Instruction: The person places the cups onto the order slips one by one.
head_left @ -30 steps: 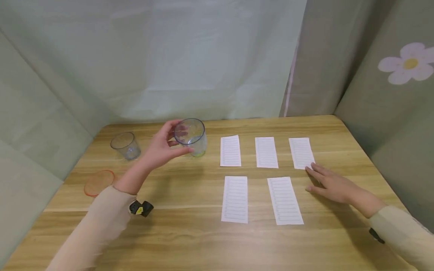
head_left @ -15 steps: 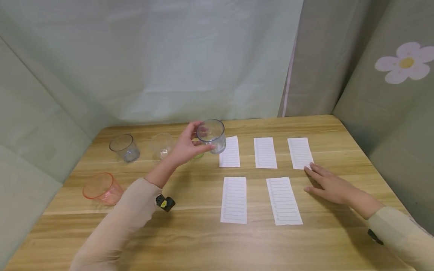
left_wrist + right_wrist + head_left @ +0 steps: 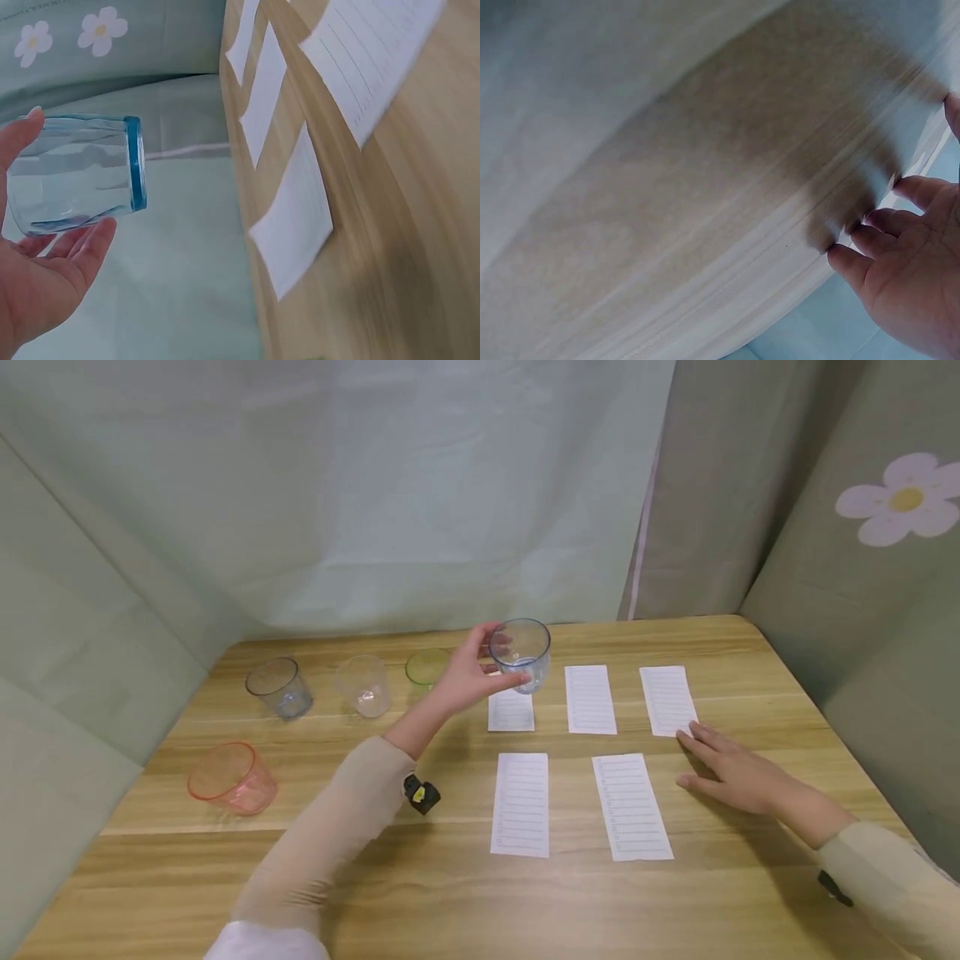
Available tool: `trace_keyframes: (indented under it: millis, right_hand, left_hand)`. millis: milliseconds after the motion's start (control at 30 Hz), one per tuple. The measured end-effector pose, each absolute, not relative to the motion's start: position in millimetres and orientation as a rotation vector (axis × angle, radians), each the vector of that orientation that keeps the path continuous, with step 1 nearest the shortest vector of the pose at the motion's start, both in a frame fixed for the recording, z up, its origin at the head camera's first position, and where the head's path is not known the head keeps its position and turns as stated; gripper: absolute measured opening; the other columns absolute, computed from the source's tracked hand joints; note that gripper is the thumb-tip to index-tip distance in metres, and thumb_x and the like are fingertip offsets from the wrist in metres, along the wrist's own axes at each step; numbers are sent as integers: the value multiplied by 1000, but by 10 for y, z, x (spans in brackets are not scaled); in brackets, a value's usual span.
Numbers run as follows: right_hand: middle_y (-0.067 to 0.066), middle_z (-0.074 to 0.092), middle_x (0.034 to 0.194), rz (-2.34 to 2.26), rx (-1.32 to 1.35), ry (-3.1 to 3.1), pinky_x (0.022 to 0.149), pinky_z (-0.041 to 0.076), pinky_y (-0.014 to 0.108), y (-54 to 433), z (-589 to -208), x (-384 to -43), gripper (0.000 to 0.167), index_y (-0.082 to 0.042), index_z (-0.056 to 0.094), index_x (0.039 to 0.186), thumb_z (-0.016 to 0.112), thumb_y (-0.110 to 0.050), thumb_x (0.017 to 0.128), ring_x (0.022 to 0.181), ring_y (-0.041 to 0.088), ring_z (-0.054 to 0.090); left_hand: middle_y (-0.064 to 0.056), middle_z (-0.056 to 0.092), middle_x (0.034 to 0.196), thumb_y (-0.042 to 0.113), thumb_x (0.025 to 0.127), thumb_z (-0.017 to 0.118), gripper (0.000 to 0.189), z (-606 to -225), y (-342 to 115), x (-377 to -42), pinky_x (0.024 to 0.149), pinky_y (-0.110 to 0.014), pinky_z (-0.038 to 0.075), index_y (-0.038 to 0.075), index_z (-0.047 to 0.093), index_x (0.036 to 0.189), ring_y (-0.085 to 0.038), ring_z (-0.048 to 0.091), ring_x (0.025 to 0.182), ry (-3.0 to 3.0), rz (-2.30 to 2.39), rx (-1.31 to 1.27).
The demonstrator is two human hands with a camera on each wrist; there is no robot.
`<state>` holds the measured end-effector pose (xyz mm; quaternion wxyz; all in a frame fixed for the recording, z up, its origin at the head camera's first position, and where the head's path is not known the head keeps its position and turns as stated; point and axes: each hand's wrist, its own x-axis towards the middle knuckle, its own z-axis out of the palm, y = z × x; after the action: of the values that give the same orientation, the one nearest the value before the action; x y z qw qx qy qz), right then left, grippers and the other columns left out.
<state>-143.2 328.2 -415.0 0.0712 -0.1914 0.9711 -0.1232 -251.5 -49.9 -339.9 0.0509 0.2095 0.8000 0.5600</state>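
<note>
My left hand (image 3: 468, 677) grips a clear blue-rimmed cup (image 3: 521, 653) by its sides, thumb on one side and fingers on the other. The cup is upright above the table and overlaps the back left slip of lined paper (image 3: 512, 713) in the head view. In the left wrist view the cup (image 3: 82, 176) looks empty, apart from the table. My right hand (image 3: 738, 777) rests on the table, its fingertips at the near edge of the back right slip (image 3: 667, 700).
To the left stand a grey-blue cup (image 3: 281, 690), a colourless cup (image 3: 364, 687) and a red cup (image 3: 234, 779). A green cup (image 3: 428, 667) is partly hidden by my left hand. More lined slips lie on the wooden table (image 3: 420, 893), such as the front left slip (image 3: 520, 804).
My left hand has carried the blue-rimmed cup rightward, from over the green cup to over the back left slip. The colourless and green cups have come into sight. My right hand has stayed put.
</note>
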Motion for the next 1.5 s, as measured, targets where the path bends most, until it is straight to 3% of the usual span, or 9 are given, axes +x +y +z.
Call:
trace_keyframes:
  millis: [633,967,1500]
  right_hand:
    - [33,34,143,-415,-585,2962,99,35,64,3270,-4190,-1406,74,4,42,139,63,-44,88,128,52,35]
    - [32,36,144,-418,-598,2980,98,38,62,3270,-4256,-1343,72,2,43,139,64,-44,88,128,51,38]
    - [31,34,145,-394,-590,2962,100,35,63,3298,-4223,-1333,72,2,41,141,61,-44,90,130,51,34]
  left_hand:
    - [-14,48,135,15,76,79,79,-3616,443,-2604,97,-35,49,6,35,141,-31,49,123,2385,1656,746]
    - [-11,50,135,21,75,82,79,-3771,902,-2557,86,-22,49,4,38,138,-26,53,117,2448,1621,770]
    - [-8,51,134,25,74,83,79,-3887,1461,-2513,94,-19,44,8,40,138,-18,52,119,2539,1581,769]
